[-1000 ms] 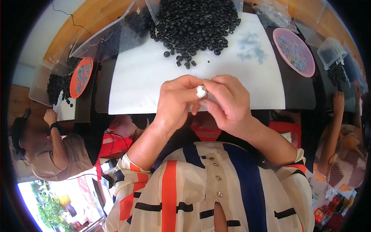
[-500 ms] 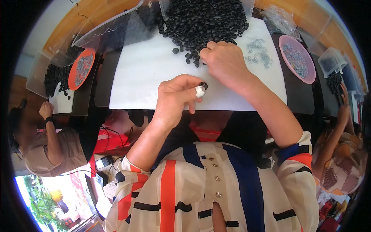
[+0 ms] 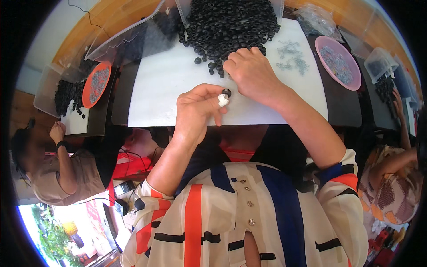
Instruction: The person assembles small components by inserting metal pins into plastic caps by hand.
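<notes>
My left hand [image 3: 195,107] is closed above the near part of the white board [image 3: 160,93], pinching a small round black part [image 3: 226,92] between thumb and forefinger. White wrapping [image 3: 223,100] covers the tip of that thumb. At the near edge of the heap of black parts [image 3: 229,29], my right hand [image 3: 251,69] is curled with its fingers pointing down. Its fingertips are hidden behind the hand, so whatever they hold does not show. A few loose black parts [image 3: 212,66] lie just left of it. Small silvery metal pieces [image 3: 292,58] are scattered to its right.
A pink bowl [image 3: 357,82] of metal pieces stands at right, an orange bowl [image 3: 87,103] at left. A clear plastic bin [image 3: 126,38] is at the back left. One person [image 3: 66,173] works at left, another [image 3: 387,178] at right.
My left hand has shifted slightly left with the black part still pinched. My right hand stays by the heap, fingers curled. The right-hand person's arm has moved lower.
</notes>
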Available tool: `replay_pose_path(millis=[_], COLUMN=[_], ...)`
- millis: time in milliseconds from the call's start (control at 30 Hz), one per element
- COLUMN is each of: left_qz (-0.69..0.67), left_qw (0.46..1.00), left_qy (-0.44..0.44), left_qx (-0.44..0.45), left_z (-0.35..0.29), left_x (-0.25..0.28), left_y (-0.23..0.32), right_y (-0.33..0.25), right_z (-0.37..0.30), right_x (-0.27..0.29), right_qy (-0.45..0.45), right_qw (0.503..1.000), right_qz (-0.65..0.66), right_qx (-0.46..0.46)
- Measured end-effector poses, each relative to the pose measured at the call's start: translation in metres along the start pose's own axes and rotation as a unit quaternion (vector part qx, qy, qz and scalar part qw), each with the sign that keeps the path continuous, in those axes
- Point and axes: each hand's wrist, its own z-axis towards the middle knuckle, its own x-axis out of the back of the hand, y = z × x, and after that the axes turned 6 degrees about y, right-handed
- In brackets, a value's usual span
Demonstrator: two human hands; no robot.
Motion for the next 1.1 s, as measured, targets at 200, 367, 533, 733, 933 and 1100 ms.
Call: replay_pose_path(millis=[200,367,533,733,933,1100], left_qz=[0.086,0.008,-0.005,-0.039,-0.055,-0.014], left_qw=[0.995,0.999,1.000,0.999,0.998,0.999], left_qy=[0.024,0.030,-0.004,-0.005,-0.014,-0.045], left_qx=[-0.033,-0.024,-0.002,-0.002,0.005,-0.009], left_z=[-0.003,0.007,0.008,0.010,0.009,0.008], left_x=[-0.010,-0.020,-0.028,-0.030,-0.033,-0.030], left_y=[0.000,-0.003,-0.005,-0.006,-0.004,-0.002], right_y=[-0.005,-0.013,-0.013,-0.021,-0.025,-0.025], right_z=[0.001,-0.017,-0.027,-0.034,-0.035,-0.039], right_x=[0.038,0.044,0.044,0.038,0.037,0.036], right_qy=[-0.014,-0.029,0.004,0.108,0.129,0.126], right_qw=[0.931,0.860,0.819,0.744,0.727,0.738], right_qz=[0.303,0.421,0.475,0.552,0.568,0.563], right_qx=[-0.203,-0.288,-0.321,-0.361,-0.364,-0.349])
